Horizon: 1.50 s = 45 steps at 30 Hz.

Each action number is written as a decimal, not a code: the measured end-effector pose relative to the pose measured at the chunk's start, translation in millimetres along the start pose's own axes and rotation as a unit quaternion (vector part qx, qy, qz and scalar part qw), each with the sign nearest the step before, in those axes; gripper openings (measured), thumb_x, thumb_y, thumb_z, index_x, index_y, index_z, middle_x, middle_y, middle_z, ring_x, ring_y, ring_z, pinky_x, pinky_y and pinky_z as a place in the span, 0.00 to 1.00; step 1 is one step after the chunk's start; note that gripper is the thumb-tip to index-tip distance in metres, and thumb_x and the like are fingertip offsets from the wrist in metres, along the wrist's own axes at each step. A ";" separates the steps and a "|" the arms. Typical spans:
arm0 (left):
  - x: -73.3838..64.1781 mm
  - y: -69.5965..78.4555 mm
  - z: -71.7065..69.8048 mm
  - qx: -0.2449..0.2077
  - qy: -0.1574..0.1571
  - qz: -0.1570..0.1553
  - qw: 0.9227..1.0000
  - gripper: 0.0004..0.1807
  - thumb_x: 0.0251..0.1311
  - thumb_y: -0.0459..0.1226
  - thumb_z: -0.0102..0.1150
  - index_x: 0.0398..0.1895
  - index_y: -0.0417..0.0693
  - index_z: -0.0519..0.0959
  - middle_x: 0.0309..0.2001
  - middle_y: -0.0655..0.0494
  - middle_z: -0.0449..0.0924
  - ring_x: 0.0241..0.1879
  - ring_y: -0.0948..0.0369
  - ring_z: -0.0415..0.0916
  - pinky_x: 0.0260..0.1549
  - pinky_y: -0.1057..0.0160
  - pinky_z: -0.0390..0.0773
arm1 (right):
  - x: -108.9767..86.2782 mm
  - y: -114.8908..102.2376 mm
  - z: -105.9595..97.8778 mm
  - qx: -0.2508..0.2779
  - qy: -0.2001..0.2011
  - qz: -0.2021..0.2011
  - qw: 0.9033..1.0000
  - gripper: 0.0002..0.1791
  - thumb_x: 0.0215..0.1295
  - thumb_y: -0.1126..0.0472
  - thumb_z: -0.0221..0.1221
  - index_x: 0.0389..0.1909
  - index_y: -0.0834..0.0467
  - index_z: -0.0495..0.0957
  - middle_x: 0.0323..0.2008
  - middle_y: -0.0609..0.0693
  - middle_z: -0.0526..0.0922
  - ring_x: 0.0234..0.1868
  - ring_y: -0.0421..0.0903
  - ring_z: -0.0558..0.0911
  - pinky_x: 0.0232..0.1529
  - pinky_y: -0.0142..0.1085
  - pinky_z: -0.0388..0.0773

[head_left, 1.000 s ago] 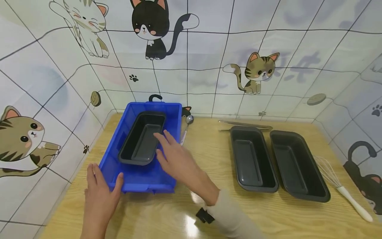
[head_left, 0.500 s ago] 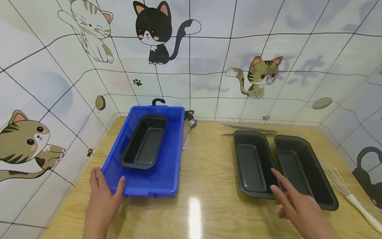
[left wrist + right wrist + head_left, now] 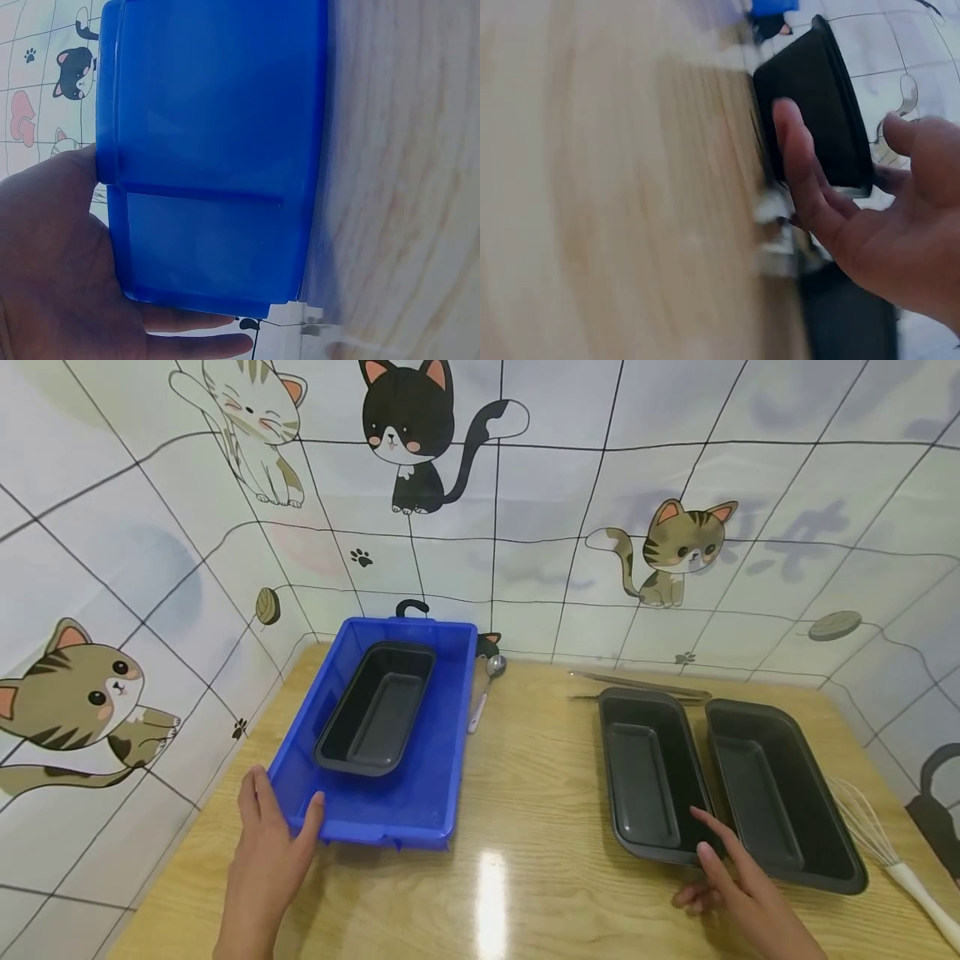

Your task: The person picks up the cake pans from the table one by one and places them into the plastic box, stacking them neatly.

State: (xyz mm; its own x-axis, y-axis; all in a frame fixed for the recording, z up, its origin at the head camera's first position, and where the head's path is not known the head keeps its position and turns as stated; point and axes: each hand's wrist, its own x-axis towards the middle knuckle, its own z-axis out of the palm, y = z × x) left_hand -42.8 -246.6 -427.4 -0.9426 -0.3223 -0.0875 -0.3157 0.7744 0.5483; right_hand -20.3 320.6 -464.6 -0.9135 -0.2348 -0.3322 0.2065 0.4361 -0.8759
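Tray (image 3: 390, 810), pans (image 3: 641, 785), utensils (image 3: 918, 897) on table (image 3: 555, 827)

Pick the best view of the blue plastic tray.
Head: the blue plastic tray shows interior and rim, dark loaf pan inside. Left wrist: its outside, close up. Right wrist: small blue patch up top, likely the tray.

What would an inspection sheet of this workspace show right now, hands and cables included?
Surface: wood-grain table, shiny near the front.
Job's things: dark pan inside the blue bin; left pan and right pan side by side on the table.
Clutter: spoon beside the bin, slim metal utensil behind the left pan, whisk right of the right pan.
Left hand: touches the bin's near left corner.
Right hand: by the left pan's near end; contact unclear.
Cables: nothing seen.
Surroundings: cat-print wall.
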 end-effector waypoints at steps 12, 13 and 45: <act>3.5 -0.4 -0.9 0.003 -0.021 -0.007 1.000 0.57 0.84 0.62 0.41 0.87 0.36 0.21 0.88 0.30 0.25 0.72 0.16 0.60 0.63 0.18 0.69 | 21.0 12.8 15.9 0.198 0.112 -0.043 0.973 0.30 0.93 0.53 0.41 0.88 0.37 0.48 0.88 0.53 0.18 0.30 0.57 0.89 0.36 0.46 0.91; 3.3 -0.4 -0.7 0.003 -0.022 -0.009 1.000 0.57 0.84 0.62 0.41 0.87 0.36 0.21 0.88 0.30 0.25 0.72 0.16 0.60 0.63 0.18 0.69 | 22.8 13.1 17.1 0.220 0.112 -0.048 0.968 0.30 0.93 0.53 0.41 0.88 0.36 0.48 0.88 0.49 0.17 0.41 0.55 0.91 0.36 0.47 0.91; -1.2 1.7 -0.3 -0.017 -0.001 -0.008 1.000 0.54 0.85 0.58 0.43 0.88 0.35 0.25 0.87 0.29 0.31 0.67 0.14 0.65 0.61 0.17 0.69 | 44.0 -7.2 53.9 0.367 0.156 -0.166 0.902 0.37 0.82 0.80 0.45 0.85 0.50 0.57 0.77 0.54 0.41 0.57 0.42 0.84 0.45 0.41 0.92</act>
State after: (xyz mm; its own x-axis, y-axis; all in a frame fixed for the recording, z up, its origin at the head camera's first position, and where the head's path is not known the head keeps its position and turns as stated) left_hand -42.1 -245.1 -426.1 -0.9376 -0.3338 -0.0973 -0.3269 0.7507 0.5741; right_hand -43.1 260.3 -491.7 -0.9983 0.0584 0.0061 -0.0253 -0.3336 -0.9424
